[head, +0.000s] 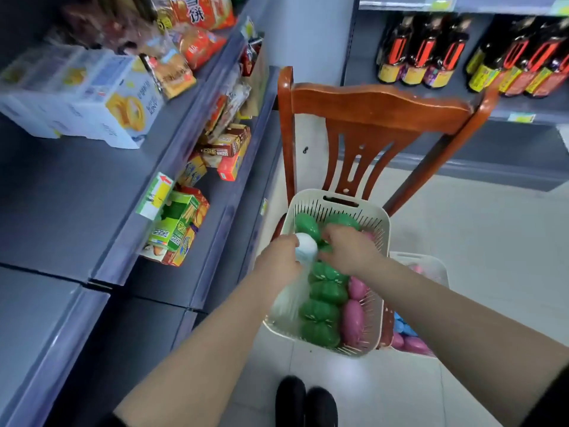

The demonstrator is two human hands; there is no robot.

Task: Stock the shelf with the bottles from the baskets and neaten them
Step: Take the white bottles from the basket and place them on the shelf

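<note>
Both arms reaching into the cream basket (335, 202) on the wooden chair (378, 109). Left hand (278, 258) curled round a white bottle (305, 247); right hand (348, 251) grasping a green bottle (323, 248), fingers bent over it. Green and pink bottles (352, 318) packed in rows inside. Grey shelf (61, 192) to the left.

Chair back (378, 103) blocks beyond basket (381, 229); shelf (61, 186) bare.

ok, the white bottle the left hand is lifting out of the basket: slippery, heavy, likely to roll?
The white bottle looks like smooth, rounded plastic, so probably a bit slippery; the left hand wraps it rather than pinching. It comes up one-handed, so likely light. Its curved body would probably roll if laid flat like the green bottles in the basket.
</note>
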